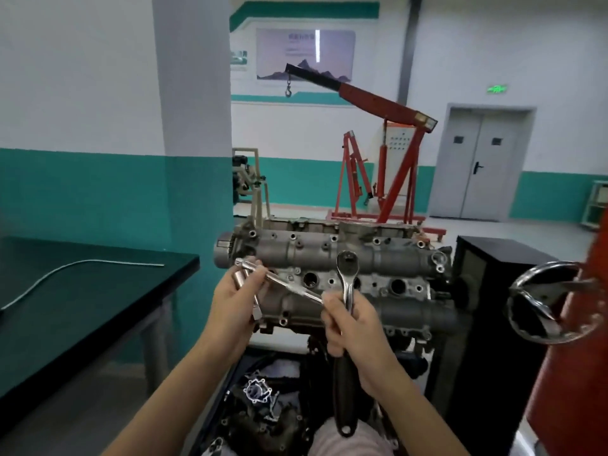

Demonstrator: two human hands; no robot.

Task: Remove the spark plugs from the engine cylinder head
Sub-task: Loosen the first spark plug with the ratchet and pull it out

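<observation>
In front of the grey metal engine cylinder head (332, 278) on its stand, two hands hold tools. The left hand (235, 299) grips a chrome extension bar (283, 284) and sockets; the right hand (350, 327) clasps a black-handled ratchet wrench (347, 311). Tools look unassembled, so plug removal seems not yet begun.

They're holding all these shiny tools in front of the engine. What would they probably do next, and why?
Probably join the extension bar in the left hand to the head of the ratchet gripped by the right hand. The pieces are still separate, and the plug holes in the cylinder head look deep.
</observation>
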